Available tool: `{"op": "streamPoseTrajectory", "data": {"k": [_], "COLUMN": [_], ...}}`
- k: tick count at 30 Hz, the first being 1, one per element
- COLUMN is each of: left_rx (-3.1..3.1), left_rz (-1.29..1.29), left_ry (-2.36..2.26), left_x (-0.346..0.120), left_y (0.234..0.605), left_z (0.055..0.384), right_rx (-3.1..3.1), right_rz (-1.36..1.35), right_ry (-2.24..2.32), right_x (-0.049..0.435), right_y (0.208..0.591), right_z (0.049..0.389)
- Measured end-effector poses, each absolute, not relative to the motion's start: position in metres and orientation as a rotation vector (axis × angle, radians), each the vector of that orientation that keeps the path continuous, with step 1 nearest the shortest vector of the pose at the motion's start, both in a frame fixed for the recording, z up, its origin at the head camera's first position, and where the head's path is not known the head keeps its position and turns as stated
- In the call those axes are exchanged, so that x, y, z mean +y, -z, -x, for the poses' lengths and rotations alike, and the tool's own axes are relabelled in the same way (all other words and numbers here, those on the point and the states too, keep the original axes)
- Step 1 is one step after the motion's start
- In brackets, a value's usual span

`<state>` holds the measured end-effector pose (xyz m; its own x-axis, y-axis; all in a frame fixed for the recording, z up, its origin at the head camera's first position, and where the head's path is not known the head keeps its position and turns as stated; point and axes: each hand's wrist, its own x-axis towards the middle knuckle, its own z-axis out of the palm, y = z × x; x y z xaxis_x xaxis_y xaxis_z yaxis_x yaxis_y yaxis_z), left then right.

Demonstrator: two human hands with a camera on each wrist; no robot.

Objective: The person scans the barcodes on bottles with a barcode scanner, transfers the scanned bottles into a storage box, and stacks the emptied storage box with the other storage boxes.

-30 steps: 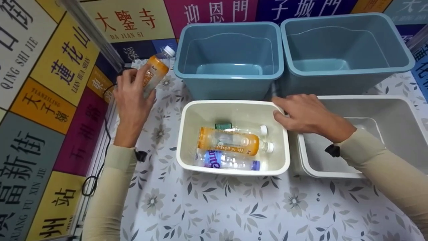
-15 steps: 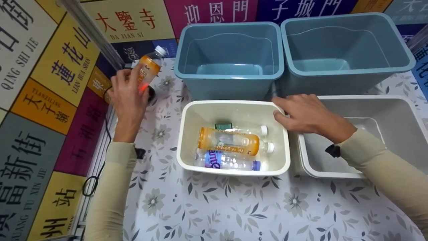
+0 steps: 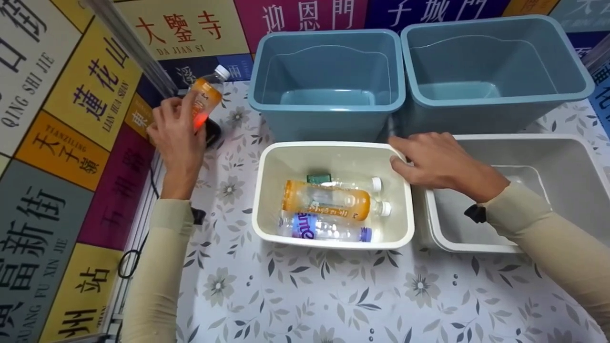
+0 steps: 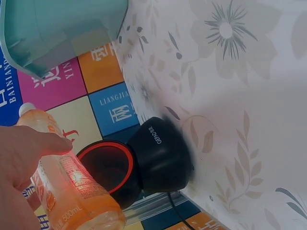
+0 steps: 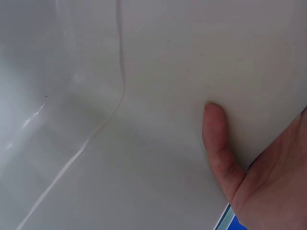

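My left hand [image 3: 174,138] holds a plastic bottle with an orange label and white cap [image 3: 208,95], tilted with its cap up and to the right. A red glow falls on the label. Just beyond it stands a black scanner with a round, red-ringed opening [image 4: 160,158], which faces the bottle in the left wrist view. At the cream bin [image 3: 276,162], my right hand [image 3: 436,159] grips the right rim near the back corner. Inside that bin lie an orange-labelled bottle [image 3: 326,200], a purple-capped bottle [image 3: 340,231] and a clear bottle with a green end [image 3: 318,179].
Two blue-grey bins, one at back centre [image 3: 329,124] and one at back right [image 3: 476,119], stand behind the cream one. A pale grey bin [image 3: 562,157] sits at right, under my right forearm. A black cable [image 3: 128,264] runs along the left wall panel.
My left hand has moved left and slightly down with the bottle, bringing the black scanner into sight beside it. The red glow has appeared on the label. My right hand stays put.
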<state>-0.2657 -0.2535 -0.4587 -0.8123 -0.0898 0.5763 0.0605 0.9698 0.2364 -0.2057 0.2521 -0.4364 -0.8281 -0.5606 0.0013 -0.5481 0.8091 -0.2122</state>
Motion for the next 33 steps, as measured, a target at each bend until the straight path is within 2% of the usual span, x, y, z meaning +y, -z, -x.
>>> {"op": "streamPoseTrajectory", "data": {"k": [33], "left_rx": [-2.477], "left_rz": [0.005], "left_ry": [0.311], "left_x": [-0.241], "left_y": [0.437], "left_z": [0.254], "right_rx": [2.917], "right_rz": [0.878], "right_ry": [0.293], "right_x": [0.253], "right_y": [0.436], "right_z": [0.207]}}
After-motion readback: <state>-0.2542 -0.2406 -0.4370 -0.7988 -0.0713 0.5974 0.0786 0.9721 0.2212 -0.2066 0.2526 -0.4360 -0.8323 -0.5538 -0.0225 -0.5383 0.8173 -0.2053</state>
